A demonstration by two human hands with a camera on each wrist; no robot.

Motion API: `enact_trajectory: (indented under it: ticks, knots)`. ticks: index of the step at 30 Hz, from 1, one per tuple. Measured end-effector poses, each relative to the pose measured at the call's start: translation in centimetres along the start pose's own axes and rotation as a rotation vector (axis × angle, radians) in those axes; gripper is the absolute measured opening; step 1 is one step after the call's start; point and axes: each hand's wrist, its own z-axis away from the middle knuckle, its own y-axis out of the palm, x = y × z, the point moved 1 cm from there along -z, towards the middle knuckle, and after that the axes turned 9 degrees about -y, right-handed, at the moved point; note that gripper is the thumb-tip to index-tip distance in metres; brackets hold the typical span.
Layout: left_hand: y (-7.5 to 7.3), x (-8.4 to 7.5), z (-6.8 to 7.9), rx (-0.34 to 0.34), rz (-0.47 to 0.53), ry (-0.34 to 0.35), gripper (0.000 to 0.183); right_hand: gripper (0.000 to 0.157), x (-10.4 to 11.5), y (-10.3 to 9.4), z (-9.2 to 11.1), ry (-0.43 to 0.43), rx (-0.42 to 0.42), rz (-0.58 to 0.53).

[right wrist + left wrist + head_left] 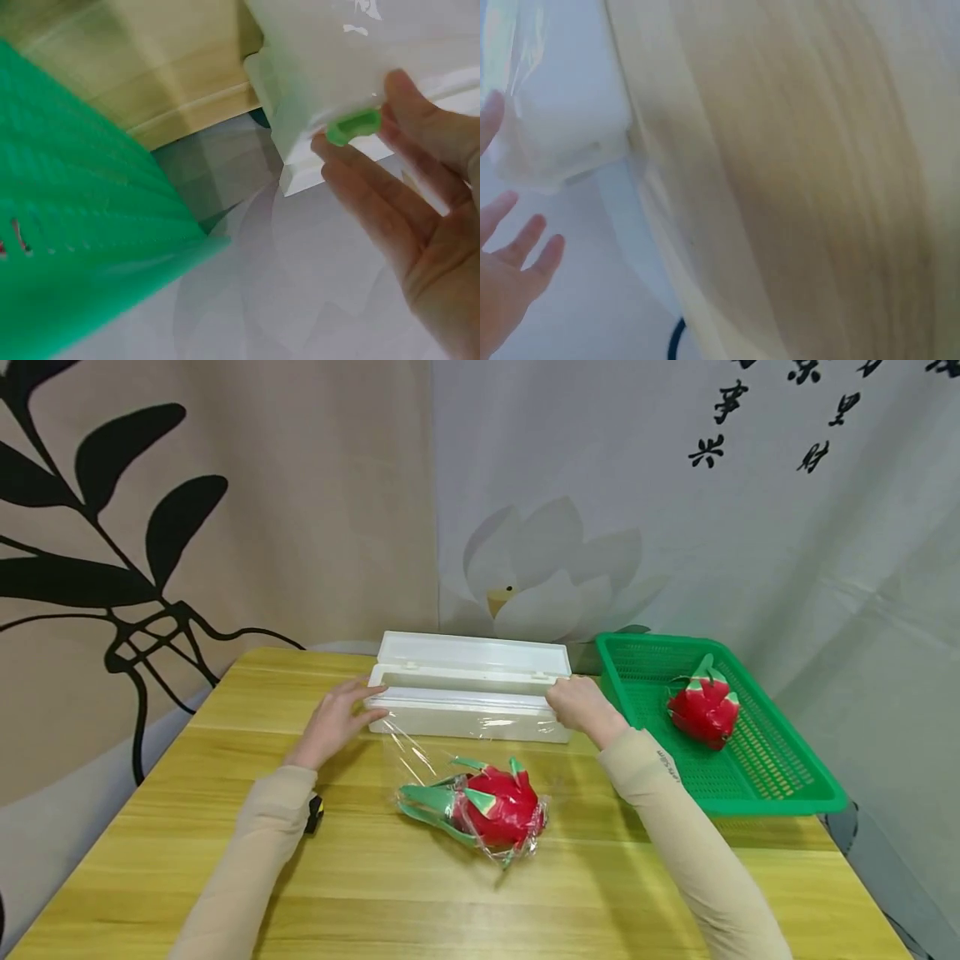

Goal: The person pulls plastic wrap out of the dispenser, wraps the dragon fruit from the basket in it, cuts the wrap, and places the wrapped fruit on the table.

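- Head view: the left arm reaches forward from the bottom edge in a beige sleeve, slanting inward to the left end of a white box with its lid raised. The left hand lies there with thumb and forefinger stretched toward the box's end.
- Head view: the right arm slants inward from the lower right, and the right hand is bent in at the box's right end, knuckles up, its fingertips hidden.
- Head view: clear film runs from the box to a wrapped dragon fruit, which lies on the wooden surface between the forearms. Right of the box, a green basket holds another dragon fruit.
- Left wrist view: the left grip is wide, fingers apart and slightly bent, the thumb against the film-covered box; nothing is clasped.
- Right wrist view: the right grip is nearly closed, thumb and fingertips pinching a small green piece at the box's edge. The palm faces the camera, and the basket's wall stands well apart from the fingers.
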Motion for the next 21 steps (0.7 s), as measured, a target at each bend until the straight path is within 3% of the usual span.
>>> enact_trajectory:
  ticks: [5, 9, 21]
  knots:
    - [-0.2, -1.3, 0.2, -0.071, 0.043, 0.045, 0.029, 0.020, 0.5, 0.2, 0.8, -0.027, -0.030, 0.089]
    - [-0.7, -2.1, 0.4, -0.087, 0.060, 0.084, 0.016, 0.017, 0.4, 0.1, 1.3, -0.001, -0.036, 0.089]
    - [-2.2, -3.0, 1.3, 0.022, 0.184, 0.024, 0.018, 0.017, 0.1, -1.3, 2.8, 0.037, -0.119, -0.081]
